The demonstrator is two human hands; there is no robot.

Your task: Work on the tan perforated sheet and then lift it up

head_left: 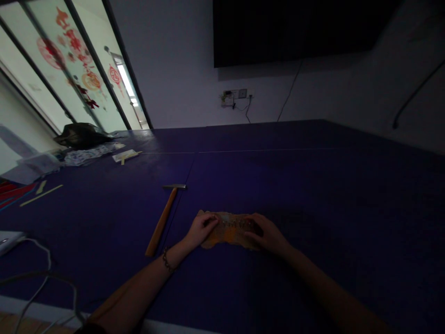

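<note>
Tabletop [278, 181]: slab [227, 236] between left grip [200, 229] and right grip [269, 234].

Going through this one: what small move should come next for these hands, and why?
Probably the right hand should adjust the row of small bits on the brown piece: its fingers are by the row's right end, the left hand is by the other, and the hammer lies apart, in neither hand.

Hands [199, 229] partly cover the mottled piece [227, 235]; the top edge crops the screen [295, 30].
</note>
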